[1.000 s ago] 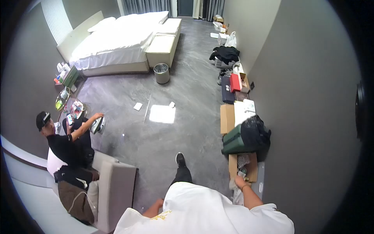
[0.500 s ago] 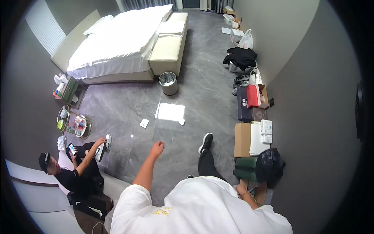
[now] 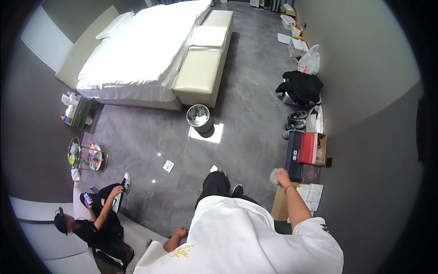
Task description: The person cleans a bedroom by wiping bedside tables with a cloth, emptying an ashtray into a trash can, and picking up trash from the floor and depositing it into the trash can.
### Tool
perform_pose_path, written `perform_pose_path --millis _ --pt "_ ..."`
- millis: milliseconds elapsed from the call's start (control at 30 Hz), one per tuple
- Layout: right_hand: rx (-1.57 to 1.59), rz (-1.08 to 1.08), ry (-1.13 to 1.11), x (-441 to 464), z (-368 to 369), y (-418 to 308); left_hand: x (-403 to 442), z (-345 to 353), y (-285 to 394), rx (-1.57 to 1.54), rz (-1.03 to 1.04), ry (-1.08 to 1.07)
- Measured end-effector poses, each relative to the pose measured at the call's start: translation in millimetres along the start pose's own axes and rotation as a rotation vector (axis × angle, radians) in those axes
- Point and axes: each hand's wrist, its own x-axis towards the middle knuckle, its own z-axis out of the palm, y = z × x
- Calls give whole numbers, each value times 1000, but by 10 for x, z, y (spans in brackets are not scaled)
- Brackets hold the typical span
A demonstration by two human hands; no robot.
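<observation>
Head cam: the right hand [image 3: 284,177] has a crumpled wad [image 3: 274,176] pinched in its fingers, hanging out to the person's right, by the near end of the navy box [image 3: 294,155] and the cardboard box [image 3: 280,204]. The wad's pale grey, kinda wispy and see-through looking, roughly round with a ragged edge. Could be thin plastic or tissue, honestly too blurry to tell

Left hand [image 3: 181,232] is down low next to the white shirt [image 3: 255,237], partly tucked away, fingers look curled in but I can't tell if there's anything in them

On the floor ahead there's a white square packet [image 3: 168,166] and a small white scrap [image 3: 213,168], well apart from the wad. Past those is a round trash bin [image 3: 199,119], upright, with crumpled white stuff inside, near the foot of the bed [image 3: 132,59]
</observation>
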Motion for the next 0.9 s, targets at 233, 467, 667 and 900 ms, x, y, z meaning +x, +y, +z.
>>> perform_pose_path --millis 233,467,667,900 --pt "87 -121 75 1287 -295 -1424 1283 143 1507 165 42 -301" --pt "-408 385 -182 1598 -275 -227 2360 -1042 5409 270 617 142" --pt "310 596 64 2324 -598 -1335 2545 -1840 8321 43 795 226" --pt "131 694 -75 4445 -671 -263 2931 -1471 9187 216 622 307"
